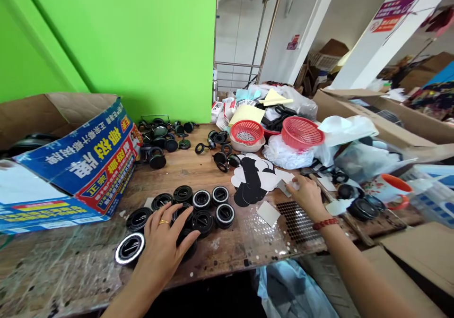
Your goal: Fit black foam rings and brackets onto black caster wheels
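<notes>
My left hand (165, 237), a ring on one finger, lies with fingers spread over a cluster of black round headphone ear-cup parts. At its left is an ear-cup part with a white ring (129, 249); at its right stand others with white rims, such as this ear-cup part (224, 215). My right hand (308, 196), with a red bracelet at the wrist, pinches a small grey flat piece (283, 188) at its edge. Below that hand lies a dark perforated sheet (298, 221). White and black paper-like cutouts (251, 178) and a pale square card (268, 213) lie to its left.
A blue printed carton (95, 162) stands at the left. Behind are black headphones (159, 141), a red basket of small parts (247, 133) and another red basket (302, 133). A mug (386, 193) and plastic bags crowd the right. A light-blue bag (291, 289) hangs below the table edge.
</notes>
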`<state>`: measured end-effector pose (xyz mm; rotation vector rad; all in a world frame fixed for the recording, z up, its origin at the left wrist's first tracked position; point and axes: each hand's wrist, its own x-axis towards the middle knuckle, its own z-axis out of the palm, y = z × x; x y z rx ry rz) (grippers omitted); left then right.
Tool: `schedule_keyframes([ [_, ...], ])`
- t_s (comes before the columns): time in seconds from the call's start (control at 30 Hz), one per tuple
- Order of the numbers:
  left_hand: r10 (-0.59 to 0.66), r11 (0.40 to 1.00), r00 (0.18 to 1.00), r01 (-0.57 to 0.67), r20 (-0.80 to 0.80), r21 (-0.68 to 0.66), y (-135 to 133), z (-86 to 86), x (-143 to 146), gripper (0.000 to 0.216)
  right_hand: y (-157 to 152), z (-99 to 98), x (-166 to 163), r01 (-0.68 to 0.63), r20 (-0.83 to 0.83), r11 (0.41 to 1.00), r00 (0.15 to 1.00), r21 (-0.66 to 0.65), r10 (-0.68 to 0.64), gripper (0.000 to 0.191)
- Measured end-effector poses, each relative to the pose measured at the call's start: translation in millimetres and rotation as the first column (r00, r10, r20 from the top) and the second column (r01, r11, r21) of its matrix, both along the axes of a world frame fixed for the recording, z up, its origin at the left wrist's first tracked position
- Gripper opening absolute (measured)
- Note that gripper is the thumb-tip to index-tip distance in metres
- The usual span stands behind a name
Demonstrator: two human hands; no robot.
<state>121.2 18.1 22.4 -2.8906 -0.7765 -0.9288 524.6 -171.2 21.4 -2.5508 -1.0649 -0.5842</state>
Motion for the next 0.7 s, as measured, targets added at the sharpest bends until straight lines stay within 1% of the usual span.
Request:
schedule_keyframes([
  [0.07,-0.002,1.0,1.0,0.002,0.008,0.0,-2,0.3,4,0.039,-4,-2.2,-1,0.006,-0.003,1.0,1.0,0.017,-0.006,0.019],
  [0.13,-0.004,1.0,1.0,0.004,0.01,0.0,-3,1.3,7,0.039,-6,-4.1,-10,-0.002,-0.005,0.999,1.0,0.038,0.002,0.02],
  [0.2,-0.003,1.0,1.0,0.003,0.002,-0.012,-3,2.3,8,0.04,-10,-6.3,-26,-0.079,-0.058,0.996,0.995,0.038,0.082,0.023],
  [0.3,0.021,0.998,1.0,-0.022,-0.024,-0.057,-1,3.3,8,0.04,-16,-10.0,-47,-0.275,-0.212,0.961,0.939,0.013,0.272,0.024],
  [0.33,0.029,0.997,0.999,-0.031,-0.032,-0.072,-1,3.5,8,0.04,-17,-10.8,-50,-0.314,-0.238,0.95,0.922,0.007,0.306,0.023],
  [0.37,0.034,0.996,0.999,-0.037,-0.036,-0.081,-1,3.6,8,0.041,-17,-11.2,-52,-0.32,-0.227,0.948,0.923,-0.004,0.31,0.021],
  [0.43,0.035,0.996,0.999,-0.038,-0.037,-0.087,0,3.8,10,0.04,-15,-10.6,-46,-0.253,-0.129,0.967,0.961,-0.035,0.246,0.019],
  [0.53,0.029,0.996,0.999,-0.031,-0.024,-0.087,1,4.6,11,0.04,-8,-8.4,-27,-0.095,0.019,0.993,0.995,-0.07,0.096,0.02],
  [0.6,0.035,0.994,0.999,-0.037,-0.017,-0.098,1,5.8,10,0.04,-1,-7.9,-14,-0.05,0.036,0.995,0.998,-0.085,0.053,0.017],
  [0.7,0.058,0.99,0.998,-0.062,-0.03,-0.126,1,9.2,6,0.038,9,-8.1,-4,-0.045,0.012,0.991,0.999,-0.126,0.047,0.011],
])
